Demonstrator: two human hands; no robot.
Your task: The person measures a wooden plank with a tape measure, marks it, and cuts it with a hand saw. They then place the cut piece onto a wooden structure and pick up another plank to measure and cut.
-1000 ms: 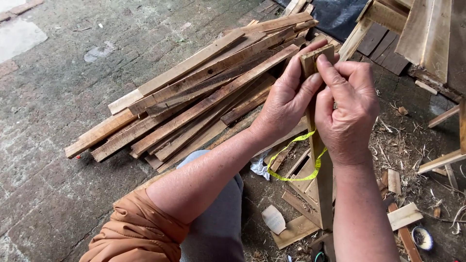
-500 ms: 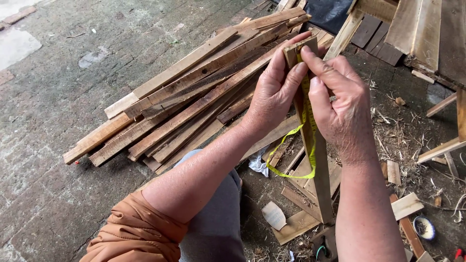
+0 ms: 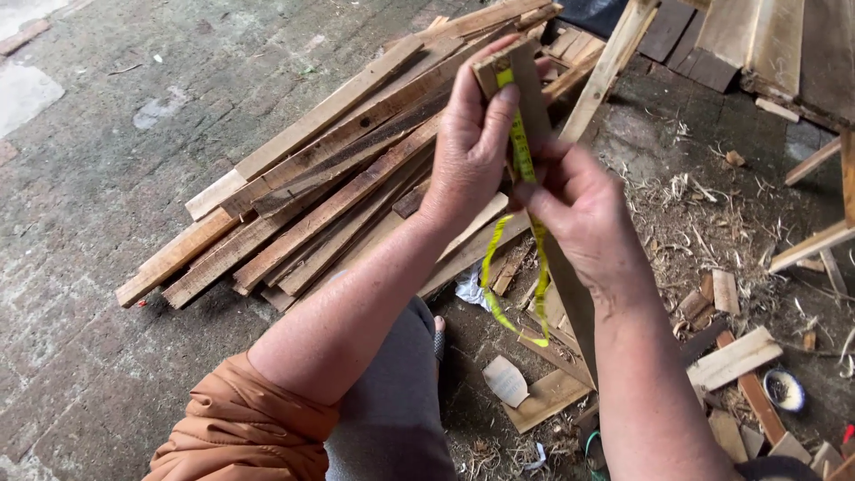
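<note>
While both hands' fingers clamp wood slat (image 3: 525, 89) and yellow tape (image 3: 521, 160), plank pile (image 3: 338, 169) covers cracked concrete floor (image 3: 116, 160).

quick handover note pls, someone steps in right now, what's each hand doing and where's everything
Left hand: pins the end of the yellow measuring tape with its thumb against the top of the upright narrow wooden slat.
Right hand: pinches the tape lower down against the slat; the slack hangs below in a loop.
Pile of long rough wooden slats lies on the concrete floor to the left; short offcuts and shavings to the right.
Done: tape laid along the slat's upper part.
Left: no mark visible on the slat.
</note>
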